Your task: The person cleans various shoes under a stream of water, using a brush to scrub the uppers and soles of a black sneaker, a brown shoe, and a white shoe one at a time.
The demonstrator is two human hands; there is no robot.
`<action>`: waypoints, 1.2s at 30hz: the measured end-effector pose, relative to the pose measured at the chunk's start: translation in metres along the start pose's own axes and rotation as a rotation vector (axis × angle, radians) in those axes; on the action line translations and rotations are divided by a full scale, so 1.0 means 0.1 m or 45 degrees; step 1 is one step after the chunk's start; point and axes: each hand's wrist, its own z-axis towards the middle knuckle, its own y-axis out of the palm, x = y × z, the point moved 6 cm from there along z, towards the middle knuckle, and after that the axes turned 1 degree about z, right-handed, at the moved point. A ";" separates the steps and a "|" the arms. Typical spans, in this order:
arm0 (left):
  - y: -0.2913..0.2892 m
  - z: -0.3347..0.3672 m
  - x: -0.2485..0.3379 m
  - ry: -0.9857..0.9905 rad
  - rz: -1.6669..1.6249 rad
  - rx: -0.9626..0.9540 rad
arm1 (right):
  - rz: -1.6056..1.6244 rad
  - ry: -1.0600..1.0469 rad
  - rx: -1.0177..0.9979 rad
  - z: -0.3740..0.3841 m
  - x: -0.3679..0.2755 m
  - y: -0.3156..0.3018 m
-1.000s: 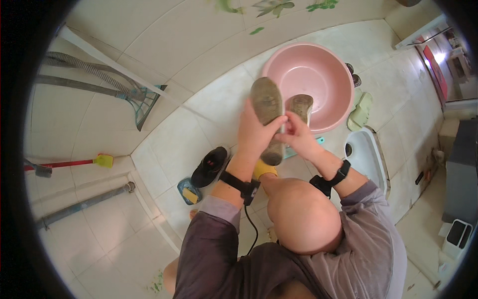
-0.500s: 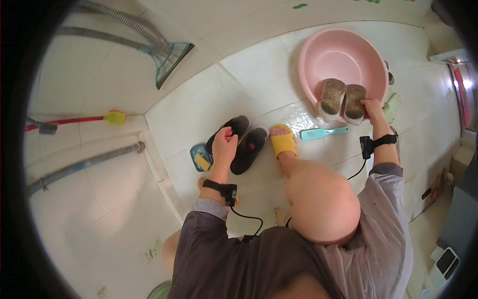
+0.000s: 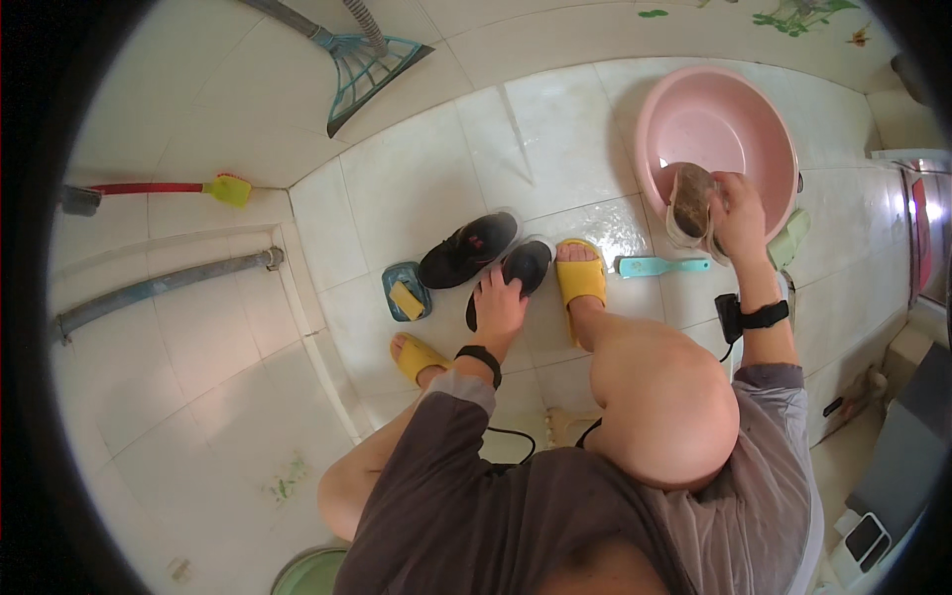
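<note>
Two black shoes lie side by side on the tiles. The left black shoe (image 3: 451, 260) shows a red mark on top. My left hand (image 3: 499, 302) is on the rear of the right black shoe (image 3: 529, 264), its fingers curled over it. At the near rim of a pink basin (image 3: 776, 124), my right hand (image 3: 742, 213) grips a brown-and-white shoe-shaped piece, mostly hidden by its fingers. Beside it rests a second such piece (image 3: 692, 188); whether these are shoes or insoles I cannot tell. Between the hands lies a turquoise brush (image 3: 661, 266).
A blue dish (image 3: 424, 304) with a yellow sponge (image 3: 406, 300) sits left of the shoes. My feet wear yellow slippers (image 3: 583, 286). A green slipper-like thing (image 3: 789, 239) lies right of the basin. A squeegee-like head (image 3: 372, 74) and a yellow brush (image 3: 228, 189) are at the left wall.
My left hand has come down from above the black shoes onto the right one. My right hand has shifted from the outer edge of the brown-and-white piece to over it. The view has shifted.
</note>
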 end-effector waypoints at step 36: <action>-0.22 0.21 -0.78 -0.181 0.036 -0.005 | -0.324 0.263 -0.186 0.43 -0.31 -0.50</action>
